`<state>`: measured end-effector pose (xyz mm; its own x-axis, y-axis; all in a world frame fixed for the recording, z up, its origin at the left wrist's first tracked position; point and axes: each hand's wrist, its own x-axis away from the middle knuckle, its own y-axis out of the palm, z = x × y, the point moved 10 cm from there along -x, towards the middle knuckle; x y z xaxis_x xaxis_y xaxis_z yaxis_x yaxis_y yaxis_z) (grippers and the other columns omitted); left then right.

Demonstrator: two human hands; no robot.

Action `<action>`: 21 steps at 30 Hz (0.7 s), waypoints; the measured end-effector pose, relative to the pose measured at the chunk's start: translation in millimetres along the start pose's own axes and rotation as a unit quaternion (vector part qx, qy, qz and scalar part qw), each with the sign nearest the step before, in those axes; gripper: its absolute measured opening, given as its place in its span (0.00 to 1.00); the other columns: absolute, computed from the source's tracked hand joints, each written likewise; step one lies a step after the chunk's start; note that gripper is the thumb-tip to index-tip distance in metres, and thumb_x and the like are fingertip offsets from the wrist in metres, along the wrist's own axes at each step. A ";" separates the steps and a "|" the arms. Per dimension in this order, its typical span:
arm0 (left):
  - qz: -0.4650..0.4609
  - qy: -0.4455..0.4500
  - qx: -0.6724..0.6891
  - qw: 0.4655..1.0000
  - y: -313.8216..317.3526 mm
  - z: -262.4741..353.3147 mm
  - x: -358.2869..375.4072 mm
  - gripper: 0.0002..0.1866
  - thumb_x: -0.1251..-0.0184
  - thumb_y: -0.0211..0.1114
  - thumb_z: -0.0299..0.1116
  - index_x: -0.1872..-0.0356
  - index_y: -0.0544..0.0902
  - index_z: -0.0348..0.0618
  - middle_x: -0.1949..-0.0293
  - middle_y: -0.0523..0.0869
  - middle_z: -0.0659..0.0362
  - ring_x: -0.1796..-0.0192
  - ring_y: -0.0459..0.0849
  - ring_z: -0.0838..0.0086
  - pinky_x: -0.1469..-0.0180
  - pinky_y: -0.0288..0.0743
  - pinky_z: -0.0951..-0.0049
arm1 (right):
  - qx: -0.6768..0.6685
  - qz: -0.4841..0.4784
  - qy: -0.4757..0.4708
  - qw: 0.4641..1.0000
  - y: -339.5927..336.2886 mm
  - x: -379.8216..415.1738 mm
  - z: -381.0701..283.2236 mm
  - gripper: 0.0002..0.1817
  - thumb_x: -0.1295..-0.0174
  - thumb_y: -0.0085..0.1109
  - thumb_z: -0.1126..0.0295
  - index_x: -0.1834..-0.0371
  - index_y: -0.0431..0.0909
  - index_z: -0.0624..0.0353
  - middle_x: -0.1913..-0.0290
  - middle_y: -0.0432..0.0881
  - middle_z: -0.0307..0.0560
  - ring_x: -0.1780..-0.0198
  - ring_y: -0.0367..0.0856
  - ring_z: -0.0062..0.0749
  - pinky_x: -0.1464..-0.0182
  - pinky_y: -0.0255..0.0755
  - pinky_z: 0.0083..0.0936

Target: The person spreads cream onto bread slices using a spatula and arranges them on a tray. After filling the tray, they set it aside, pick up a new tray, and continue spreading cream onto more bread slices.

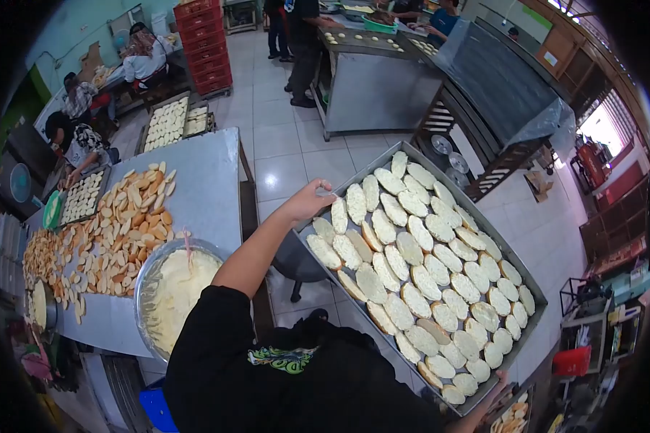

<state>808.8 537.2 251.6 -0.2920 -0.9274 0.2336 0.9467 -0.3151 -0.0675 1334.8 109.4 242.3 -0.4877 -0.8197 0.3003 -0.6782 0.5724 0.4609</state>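
A large metal baking tray [538, 285] is held up in front of me, tilted in the view. Rows of oval bread slices [424, 278] coated with a pale spread cover it. My left hand [310, 200] is closed on the tray's upper left edge, thumb and fingers at the rim beside the nearest slices. Along the lower right edge, my right hand [492, 395] grips the tray; most of its fingers are hidden underneath.
On the metal table [209, 173] to my left lie a heap of plain bread slices [133, 224] and a bowl of pale cream [177, 289] with a pink-handled tool. A co-worker [79, 144] sits beyond. Red crates [201, 47] and a steel counter [383, 90] stand further off.
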 end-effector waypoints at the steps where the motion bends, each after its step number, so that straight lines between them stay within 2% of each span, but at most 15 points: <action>1: 0.014 0.002 -0.012 1.000 -6.9 3.1 -8.5 0.16 0.37 0.63 0.37 0.52 0.71 0.44 0.63 0.80 0.59 0.60 0.75 0.79 0.57 0.67 0.78 | -0.002 -0.014 0.002 1.000 6.5 -24.8 -2.2 0.30 0.51 0.52 0.57 0.45 0.68 0.64 0.49 0.75 0.54 0.49 0.74 0.44 0.46 0.68 0.36; 3: 0.041 0.006 -0.036 0.999 -22.8 1.3 -14.8 0.16 0.37 0.63 0.38 0.52 0.71 0.44 0.62 0.81 0.55 0.60 0.77 0.77 0.58 0.70 0.78 | -0.006 -0.046 0.007 0.999 19.3 -71.5 0.3 0.31 0.52 0.52 0.58 0.45 0.68 0.64 0.49 0.75 0.54 0.50 0.75 0.45 0.46 0.68 0.37; 4: 0.030 0.070 -0.011 0.997 -32.6 7.1 -24.0 0.16 0.38 0.64 0.38 0.52 0.74 0.46 0.59 0.80 0.56 0.57 0.77 0.75 0.53 0.71 0.76 | -0.007 -0.063 0.011 0.998 26.5 -96.0 1.8 0.31 0.53 0.51 0.58 0.45 0.68 0.65 0.49 0.76 0.54 0.50 0.75 0.46 0.46 0.69 0.38; 7: -0.002 0.028 0.157 0.987 -56.1 -7.7 -43.5 0.17 0.36 0.59 0.44 0.52 0.75 0.46 0.58 0.80 0.57 0.55 0.79 0.70 0.50 0.72 0.70 | -0.015 -0.117 0.027 0.993 51.7 -174.8 4.4 0.32 0.54 0.51 0.59 0.45 0.67 0.65 0.49 0.76 0.55 0.51 0.76 0.48 0.47 0.70 0.39; 10: 0.002 0.021 0.314 0.949 -71.0 -6.7 -29.3 0.25 0.33 0.50 0.54 0.50 0.75 0.43 0.56 0.80 0.55 0.55 0.80 0.64 0.49 0.74 0.66 | -0.021 -0.162 0.040 0.986 77.8 -235.2 11.2 0.33 0.56 0.51 0.60 0.44 0.67 0.66 0.49 0.76 0.56 0.51 0.76 0.49 0.47 0.71 0.40; 13: 0.116 0.093 0.468 0.871 -66.3 -17.6 -67.2 0.33 0.34 0.43 0.61 0.47 0.73 0.40 0.50 0.79 0.49 0.49 0.79 0.59 0.44 0.71 0.63 | -0.008 -0.189 0.042 0.981 109.8 -352.7 -4.0 0.31 0.58 0.50 0.62 0.48 0.69 0.67 0.53 0.78 0.56 0.53 0.77 0.49 0.49 0.73 0.42; 16: 0.213 0.186 0.576 0.767 -49.3 -10.0 -57.2 0.37 0.34 0.43 0.63 0.42 0.70 0.37 0.43 0.74 0.47 0.42 0.74 0.57 0.38 0.65 0.61 | 0.032 -0.222 0.017 0.974 140.8 -416.9 -6.6 0.30 0.58 0.50 0.62 0.51 0.71 0.69 0.54 0.79 0.56 0.54 0.78 0.49 0.49 0.73 0.41; 19: 0.283 0.273 0.557 0.731 -44.1 -20.4 -74.1 0.43 0.38 0.42 0.67 0.35 0.64 0.38 0.37 0.69 0.48 0.37 0.69 0.54 0.33 0.58 0.59 | -0.031 -0.218 0.126 0.967 214.6 -452.0 -5.0 0.29 0.59 0.51 0.63 0.52 0.71 0.71 0.54 0.79 0.57 0.54 0.78 0.47 0.48 0.72 0.39; 21: 0.369 0.279 0.557 0.690 -49.5 -30.4 -72.2 0.39 0.36 0.43 0.64 0.37 0.66 0.38 0.38 0.70 0.49 0.37 0.69 0.56 0.34 0.59 0.60 | 0.014 -0.263 0.079 0.962 221.8 -504.2 1.5 0.28 0.60 0.52 0.65 0.54 0.71 0.73 0.54 0.78 0.58 0.53 0.78 0.46 0.48 0.72 0.38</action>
<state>778.9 613.6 208.6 0.6130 -0.7833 0.1039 0.2923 0.3470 0.8912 1429.5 649.6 191.9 0.0138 -0.9877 0.1561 -0.8233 0.0773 0.5623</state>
